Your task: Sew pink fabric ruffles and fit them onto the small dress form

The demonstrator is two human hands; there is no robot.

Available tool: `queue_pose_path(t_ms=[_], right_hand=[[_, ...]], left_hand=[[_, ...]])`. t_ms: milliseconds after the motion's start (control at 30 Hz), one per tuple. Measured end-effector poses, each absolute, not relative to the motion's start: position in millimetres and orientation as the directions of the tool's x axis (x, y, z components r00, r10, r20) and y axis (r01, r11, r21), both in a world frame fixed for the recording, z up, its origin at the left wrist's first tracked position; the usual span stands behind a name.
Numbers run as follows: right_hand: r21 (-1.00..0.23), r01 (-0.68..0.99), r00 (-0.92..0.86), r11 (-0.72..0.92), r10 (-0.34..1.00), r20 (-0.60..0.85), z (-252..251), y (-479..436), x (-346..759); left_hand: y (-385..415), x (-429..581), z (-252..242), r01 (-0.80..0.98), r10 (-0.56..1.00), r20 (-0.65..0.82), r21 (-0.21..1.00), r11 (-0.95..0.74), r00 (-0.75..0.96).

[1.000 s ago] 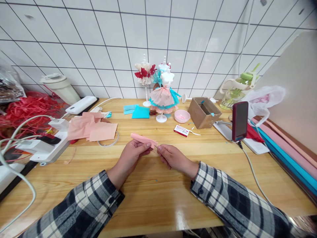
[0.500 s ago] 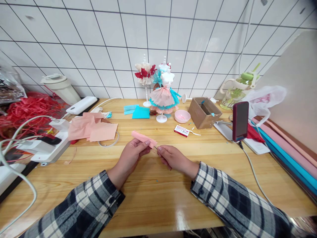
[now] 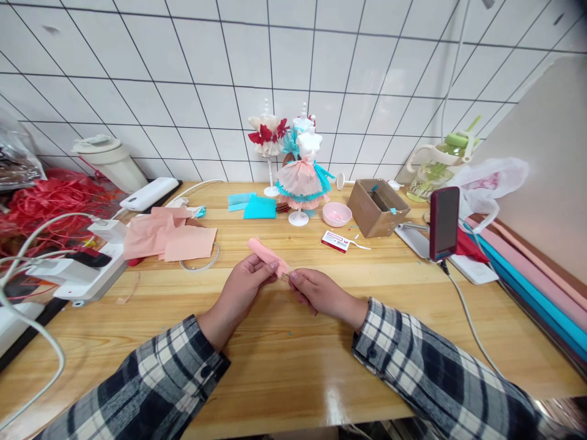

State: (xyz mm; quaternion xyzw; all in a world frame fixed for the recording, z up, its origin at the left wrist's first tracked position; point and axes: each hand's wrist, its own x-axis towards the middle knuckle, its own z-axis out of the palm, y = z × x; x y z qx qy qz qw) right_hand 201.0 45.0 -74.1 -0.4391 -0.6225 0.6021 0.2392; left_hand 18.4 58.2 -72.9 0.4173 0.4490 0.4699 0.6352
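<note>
My left hand [image 3: 242,289] pinches a folded strip of pink crepe paper [image 3: 263,252] between thumb and fingers. The strip slants from upper left down towards my right hand [image 3: 321,293]. Closed at the strip's lower right end, my right hand grips something thin there [image 3: 285,277], perhaps a wire or needle, too small to make out. Beyond the hands stands a small white dress form [image 3: 309,145] in a pink and turquoise paper skirt. Pink paper sheets [image 3: 190,243] lie to the left of my left hand.
Behind are another dress form [image 3: 270,165], turquoise paper [image 3: 260,208], a pink bowl [image 3: 337,214], a card [image 3: 334,241] and a cardboard box [image 3: 378,214]. A power strip [image 3: 98,278] with cables lies left. At right stand a phone [image 3: 444,223] and a bottle [image 3: 428,174].
The pink strip has turned to a steeper slant and shows more of its width. My right hand's fingertips have come slightly nearer its end.
</note>
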Motion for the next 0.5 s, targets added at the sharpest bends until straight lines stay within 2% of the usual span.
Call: queue_pose_path(t_ms=[500], right_hand=[[-0.952,0.269,-0.493,-0.144,0.829,-0.265,-73.8,45.7,200.6]], left_hand=[[56.9,19.5,-70.7,-0.233,0.97,-0.172,0.95,0.209,0.169]])
